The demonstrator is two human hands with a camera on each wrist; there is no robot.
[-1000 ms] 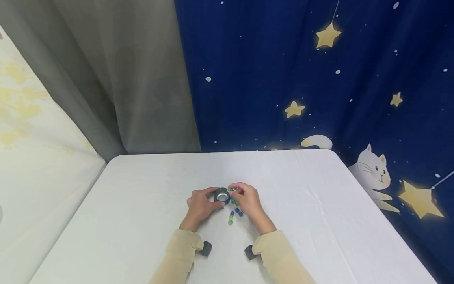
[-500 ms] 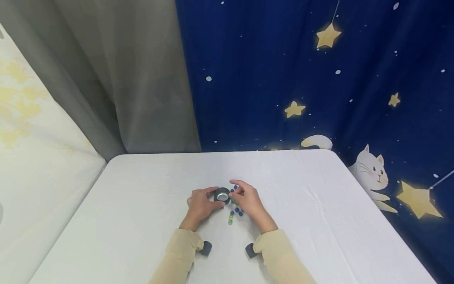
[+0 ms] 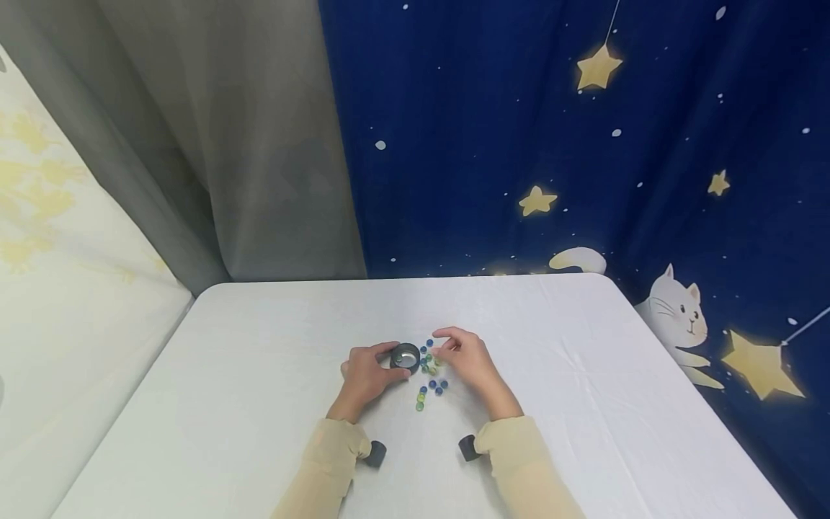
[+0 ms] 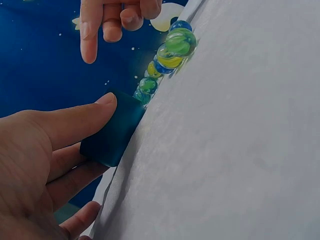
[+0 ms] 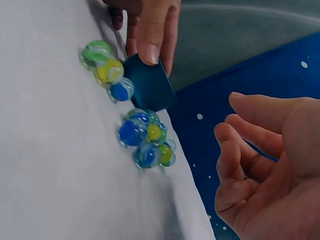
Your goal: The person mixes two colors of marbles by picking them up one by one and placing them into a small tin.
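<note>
My left hand [image 3: 367, 375] grips a small, round, dark teal container [image 3: 405, 346] by its sides, thumb in front and fingers behind. It stands upright on the table, showing a silvery inside where one small marble-like spot [image 3: 398, 358] appears. Several glass marbles, among them a blue marble [image 5: 133, 132], a yellow marble [image 5: 110, 72] and a green marble [image 5: 96, 52], lie loose to the right of the container. Just beyond them hovers my right hand [image 3: 472, 360], fingers loosely bent, thumb and forefinger apart with nothing between them in the right wrist view.
A white cloth covers the table [image 3: 272, 324]. Behind it hang a grey curtain [image 3: 279, 144] and a blue curtain [image 3: 454, 144] with stars. Dark wrist devices, such as the left device [image 3: 375, 454], sit at both sleeve cuffs.
My right hand's fingers have parted, and it has drawn back rightward from the container, uncovering more marbles. A small spot now shows inside the container. The left hand has stayed in place.
</note>
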